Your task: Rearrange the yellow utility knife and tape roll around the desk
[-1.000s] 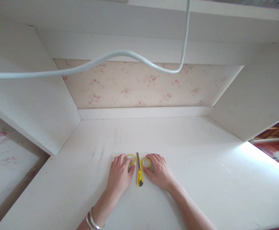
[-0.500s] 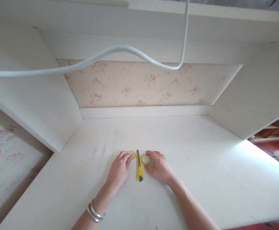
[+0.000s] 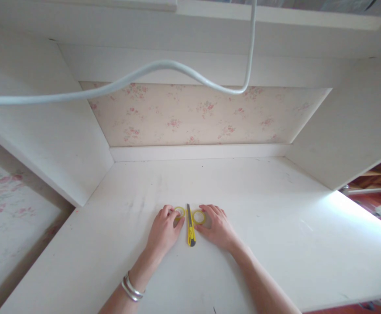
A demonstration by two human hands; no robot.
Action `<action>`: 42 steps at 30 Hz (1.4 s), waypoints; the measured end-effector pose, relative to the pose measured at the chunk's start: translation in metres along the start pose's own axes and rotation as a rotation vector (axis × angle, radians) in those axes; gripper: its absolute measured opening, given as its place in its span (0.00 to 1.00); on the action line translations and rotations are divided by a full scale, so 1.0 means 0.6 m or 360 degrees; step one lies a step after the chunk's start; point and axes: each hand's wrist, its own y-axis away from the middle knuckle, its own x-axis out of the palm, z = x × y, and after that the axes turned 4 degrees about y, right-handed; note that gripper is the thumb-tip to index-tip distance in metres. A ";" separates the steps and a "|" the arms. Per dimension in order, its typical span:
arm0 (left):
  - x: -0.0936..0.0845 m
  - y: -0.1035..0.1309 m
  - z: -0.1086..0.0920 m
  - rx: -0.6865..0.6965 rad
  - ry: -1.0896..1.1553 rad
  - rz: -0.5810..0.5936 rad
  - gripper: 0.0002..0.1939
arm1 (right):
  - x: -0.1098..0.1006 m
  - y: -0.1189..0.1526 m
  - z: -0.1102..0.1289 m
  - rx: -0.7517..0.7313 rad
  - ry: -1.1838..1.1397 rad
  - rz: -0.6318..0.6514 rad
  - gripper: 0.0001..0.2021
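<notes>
A yellow utility knife [image 3: 191, 229] lies on the white desktop, its grey blade end pointing away from me. Close to its left side is a small yellow-rimmed tape roll [image 3: 179, 212], gripped at the edge between the thumb and fingers of my left hand [image 3: 164, 226]. A second tape roll [image 3: 199, 217] of the same look lies flat just right of the knife. Around that one my right hand [image 3: 215, 226] curls, fingers at its far side and thumb at its near side. Two silver bangles [image 3: 132, 288] circle my left wrist.
The white desk [image 3: 259, 261] has side panels left and right and a low back ledge [image 3: 197, 152] below floral wallpaper [image 3: 173, 117]. A white cable [image 3: 164, 65] hangs across the upper view. Reddish floor [image 3: 376, 200] shows beyond the right edge.
My left thumb and fingers have spread wider around the left tape roll, and more of the roll now shows. The knife, the right roll and my right hand stay practically in place.
</notes>
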 end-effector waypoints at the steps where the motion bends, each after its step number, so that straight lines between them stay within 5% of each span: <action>1: -0.004 -0.001 -0.001 -0.0001 -0.0025 0.0014 0.09 | 0.000 0.000 0.000 -0.0003 0.0006 0.0006 0.27; 6: -0.015 -0.005 -0.002 0.0011 -0.0001 0.0085 0.07 | -0.002 0.000 -0.001 -0.0019 0.0014 0.0003 0.26; 10: -0.012 -0.005 0.003 0.0028 0.0095 0.0083 0.29 | -0.002 0.000 0.000 -0.0027 0.0020 0.0007 0.25; 12: -0.011 -0.005 0.001 0.0028 0.0075 0.0038 0.31 | -0.001 0.000 0.000 -0.0030 0.0024 0.0011 0.25; 18: -0.011 -0.002 -0.006 0.0007 -0.0108 -0.0033 0.09 | 0.000 0.000 0.000 -0.0030 0.0028 0.0008 0.25; 28: -0.007 -0.002 0.005 -0.0057 -0.0206 0.0153 0.16 | -0.004 0.002 0.002 -0.0056 0.0038 0.0010 0.23; 42: -0.014 -0.001 -0.004 -0.0056 -0.0223 0.0093 0.07 | -0.008 0.002 0.007 -0.0042 0.0029 0.0037 0.22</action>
